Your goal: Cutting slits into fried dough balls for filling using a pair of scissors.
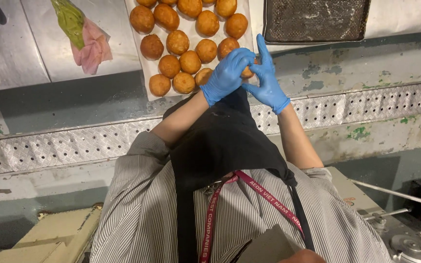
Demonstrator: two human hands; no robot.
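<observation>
Paper-lined tray (144, 73) of round fried golden buns (190, 62) lies on the steel tabletop (6, 53), centre. Left of it: green-filled piping bag (69, 19) on a pink cloth (93, 51). Right of it: dark mesh baking tray (315, 19). Both blue-gloved hands, left hand (226, 75) and right hand (268, 80), meet over the paper-lined tray's near right corner, around one bun (247, 72).

We see flattened tan cardboard boxes (49, 238) at the lower left, below the counter edge. A red lanyard (261, 192) with white print hangs over the striped shirt, ending at a grey card (269, 246) near the bottom edge. We see no signs or screens.
</observation>
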